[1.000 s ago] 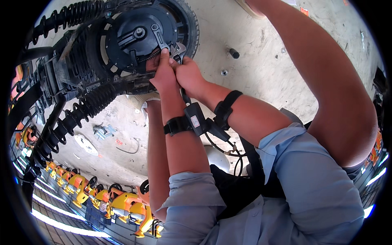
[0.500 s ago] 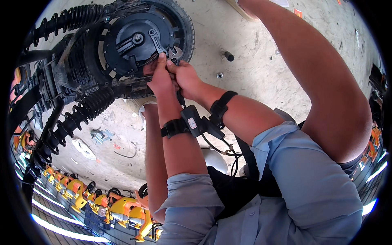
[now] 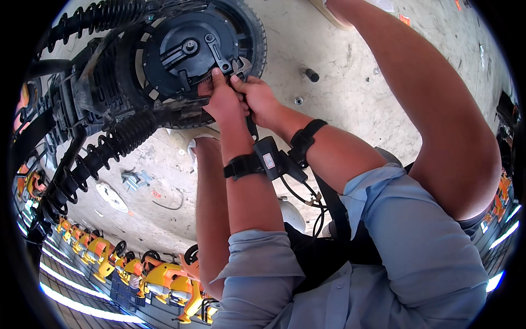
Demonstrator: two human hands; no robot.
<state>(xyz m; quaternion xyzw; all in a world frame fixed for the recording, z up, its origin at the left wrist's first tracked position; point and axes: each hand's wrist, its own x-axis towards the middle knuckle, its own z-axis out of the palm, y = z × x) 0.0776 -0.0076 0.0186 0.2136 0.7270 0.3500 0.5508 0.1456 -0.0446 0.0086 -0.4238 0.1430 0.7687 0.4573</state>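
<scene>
Just at wheel [image 3: 171,63] edge, right hand [image 3: 261,102] grips wrench [image 3: 241,67]; open floor [image 3: 345,98] rightward.

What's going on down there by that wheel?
A person's right hand holds an adjustable wrench beside the black wheel hub. The left hand is right next to it, thumb at the lower end of a lever on the hub; what its fingers hold is hidden. A small metal part and a dark cylinder lie on the floor.
</scene>
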